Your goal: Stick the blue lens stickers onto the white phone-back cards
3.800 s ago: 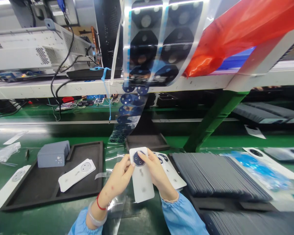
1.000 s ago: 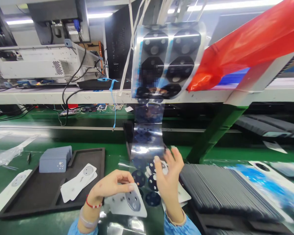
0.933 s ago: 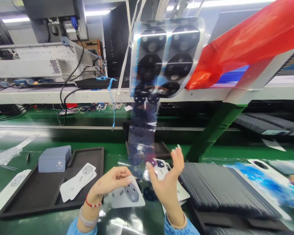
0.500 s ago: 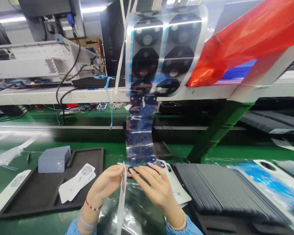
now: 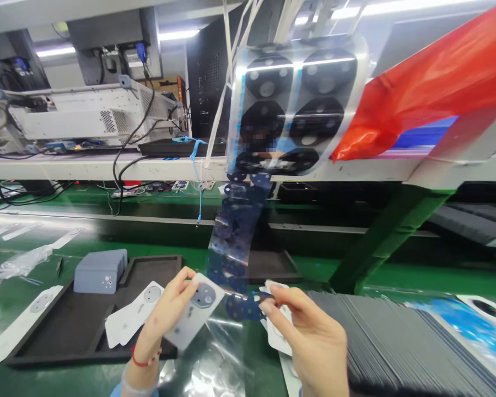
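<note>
White flat card [image 5: 194, 317], round-cornered and bearing a grey disc [image 5: 204, 296], hangs tilted above the green counter [image 5: 82, 380] in the head view, by the right edge of the black shallow tray [image 5: 78, 320]. The left hand [image 5: 167, 309] has its fingers closed on the card's upper-left edge, leaving the disc uncovered; that edge grip seems the right one, since nothing presses on the face. The right hand [image 5: 314, 336] pinches a small dark patch of film [image 5: 268, 296] between thumb and fingers, just beside the lower end of the long clear strip with dark blue rounds [image 5: 231, 242]; whether patch and strip are joined cannot be told. Thin film likely creases easily, so a light pinch at its rim suits, with the strip slack rather than pulled taut.

As for edges, the strip fills much of the gap between the hands, so sideways movement there is tight. Loose white cards [image 5: 279, 336] lie close under the right hand, and the row of dark grey panels [image 5: 376, 331] limits room beyond it. Toward the counter's near edge, between the forearms, the way looks less hemmed in.
</note>
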{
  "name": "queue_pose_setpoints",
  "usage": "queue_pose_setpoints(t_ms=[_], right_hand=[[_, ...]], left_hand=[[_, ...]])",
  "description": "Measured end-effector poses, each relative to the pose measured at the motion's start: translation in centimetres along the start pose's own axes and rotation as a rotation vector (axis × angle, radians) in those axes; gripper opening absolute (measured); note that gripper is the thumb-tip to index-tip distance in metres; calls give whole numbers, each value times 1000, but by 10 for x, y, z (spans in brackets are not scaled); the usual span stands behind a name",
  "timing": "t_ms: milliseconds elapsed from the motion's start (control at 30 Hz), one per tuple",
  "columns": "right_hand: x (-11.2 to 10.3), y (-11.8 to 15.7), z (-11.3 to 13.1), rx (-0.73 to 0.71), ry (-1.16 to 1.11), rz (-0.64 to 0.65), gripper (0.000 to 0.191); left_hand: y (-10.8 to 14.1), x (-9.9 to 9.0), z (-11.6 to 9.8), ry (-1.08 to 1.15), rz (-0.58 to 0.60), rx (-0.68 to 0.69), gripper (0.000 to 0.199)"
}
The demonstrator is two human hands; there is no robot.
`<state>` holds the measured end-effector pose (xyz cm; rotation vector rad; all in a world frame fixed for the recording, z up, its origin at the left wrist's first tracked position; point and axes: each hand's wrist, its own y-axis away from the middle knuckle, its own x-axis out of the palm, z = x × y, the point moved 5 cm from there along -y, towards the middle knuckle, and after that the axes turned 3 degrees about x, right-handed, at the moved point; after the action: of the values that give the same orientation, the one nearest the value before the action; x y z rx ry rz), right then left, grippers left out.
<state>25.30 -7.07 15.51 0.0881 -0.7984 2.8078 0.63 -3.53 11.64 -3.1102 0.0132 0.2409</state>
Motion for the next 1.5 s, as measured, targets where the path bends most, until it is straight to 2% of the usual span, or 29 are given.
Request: queue_pose_setpoints(t_ms=[67, 133, 200, 267, 400, 533, 800, 1033, 1233, 1500], right_hand=[[3, -2, -23, 248, -108, -45, 29], [11, -2, -39, 398, -203, -43, 27], [18, -1, -49, 482, -250, -14, 24], [24, 2, -52, 520, -254, 32, 25], [32, 9, -52, 506, -171, 70, 27], [35, 11, -51, 452, -100, 38, 28], [36, 12, -46, 384, 7, 23, 25], [38, 14, -42, 380, -20, 19, 21], [39, 15, -42, 362, -36, 20, 19], [39, 16, -43, 356, -27, 8, 19]], left_hand=[[14, -11, -9, -284, -175, 43, 29], [27, -14, -17, -333, -328, 89, 29], [33, -5, -19, -171, -343, 109, 33], [32, 12, -17, 36, -276, 98, 37], [25, 42, -8, 217, -202, 60, 40], [27, 52, 2, 319, -228, 18, 43], [36, 51, 1, 354, -296, 14, 43], [39, 53, 4, 326, -218, -12, 47], [42, 53, -2, 305, -253, 4, 46], [43, 54, -2, 305, -199, 22, 41]])
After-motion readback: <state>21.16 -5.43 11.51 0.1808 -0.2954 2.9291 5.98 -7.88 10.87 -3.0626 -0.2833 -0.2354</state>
